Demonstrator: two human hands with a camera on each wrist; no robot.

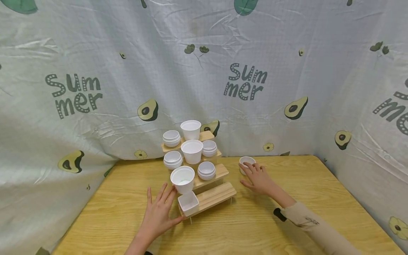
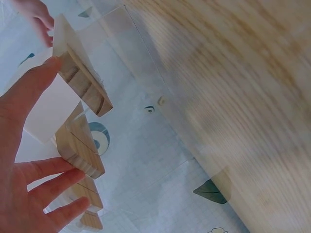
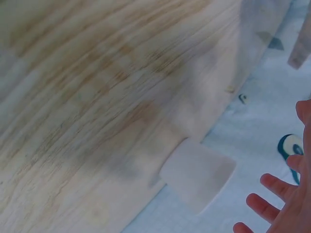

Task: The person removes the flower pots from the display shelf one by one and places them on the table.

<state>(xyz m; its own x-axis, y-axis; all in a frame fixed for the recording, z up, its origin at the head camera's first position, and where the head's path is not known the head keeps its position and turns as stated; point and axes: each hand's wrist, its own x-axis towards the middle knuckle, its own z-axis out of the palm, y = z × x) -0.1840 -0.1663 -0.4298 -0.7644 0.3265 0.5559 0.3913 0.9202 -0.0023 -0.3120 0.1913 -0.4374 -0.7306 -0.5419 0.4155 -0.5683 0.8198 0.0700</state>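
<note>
1 wooden stand point(image 1: 216, 196) between hands point(image 1: 159, 214) point(image 1: 259, 181), cup point(image 3: 197, 175) near right

cups point(image 1: 192, 155) on tiered stand point(image 1: 218, 195), lone cup point(image 1: 248, 160) rightward

left hand point(image 2: 19, 187) at wooden stand point(image 2: 80, 148), tabletop point(image 2: 233, 87)

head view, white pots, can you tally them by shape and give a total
Tapered round cups: 4
Low round pots: 4
Square pot: 1
Total: 9
</note>
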